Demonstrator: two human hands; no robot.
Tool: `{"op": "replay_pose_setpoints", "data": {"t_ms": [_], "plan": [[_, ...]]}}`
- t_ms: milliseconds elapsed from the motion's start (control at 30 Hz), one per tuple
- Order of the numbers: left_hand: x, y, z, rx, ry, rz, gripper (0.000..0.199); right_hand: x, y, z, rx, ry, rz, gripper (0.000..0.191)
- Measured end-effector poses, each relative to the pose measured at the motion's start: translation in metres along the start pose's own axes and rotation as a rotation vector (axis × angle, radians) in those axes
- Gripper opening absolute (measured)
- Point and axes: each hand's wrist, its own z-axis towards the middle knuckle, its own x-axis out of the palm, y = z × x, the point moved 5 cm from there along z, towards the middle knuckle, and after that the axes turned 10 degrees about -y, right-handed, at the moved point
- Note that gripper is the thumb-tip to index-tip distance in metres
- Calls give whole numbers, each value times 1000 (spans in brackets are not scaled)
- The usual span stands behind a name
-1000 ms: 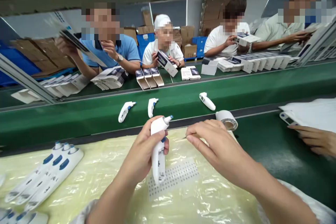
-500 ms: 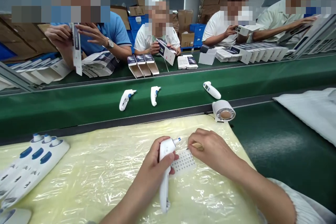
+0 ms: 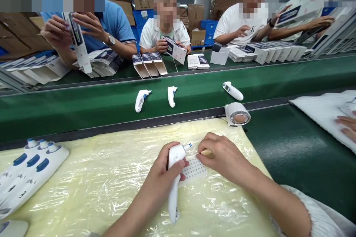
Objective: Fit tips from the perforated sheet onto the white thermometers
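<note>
Two hands work over a plastic-covered pad (image 3: 91,196) — the left hand (image 3: 164,166) wrapped around a white ear thermometer (image 3: 174,157), the right hand (image 3: 225,157) pinching a small wooden-handled pick (image 3: 207,152) just beside the thermometer's tip, above a dotted sheet (image 3: 194,168). Farther off, a tape roll (image 3: 237,114) stands at the pad's far edge.

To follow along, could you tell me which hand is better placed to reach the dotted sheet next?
Probably right: the right hand holds a pointed tool by the sheet; the left hand grips a thermometer.
</note>
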Motion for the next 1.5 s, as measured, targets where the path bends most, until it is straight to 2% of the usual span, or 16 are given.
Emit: {"op": "replay_pose_setpoints", "data": {"t_ms": [367, 533, 667, 767, 867, 1033, 1500], "plan": [[0, 0, 0, -11, 1, 18, 45, 0, 0, -1, 15, -12, 28, 10], [-1, 1, 0, -10, -10, 55, 45, -12, -3, -2, 112, -26, 358, 12], [0, -5, -5, 94, -49, 117, 51, -29, 20, 0, 52, -74, 524, 9], [2, -9, -11, 132, -75, 122, 54, -33, 37, 2, 33, -99, 486, 9], [4, -10, -15, 114, -54, 109, 48, -30, 44, 4, 51, -84, 441, 8], [7, -10, -16, 58, -24, 131, 38, -27, 40, 4, 92, -76, 433, 8], [11, -14, -20, 47, -89, 85, 38, -25, 40, 3, 66, -80, 430, 12]]}}
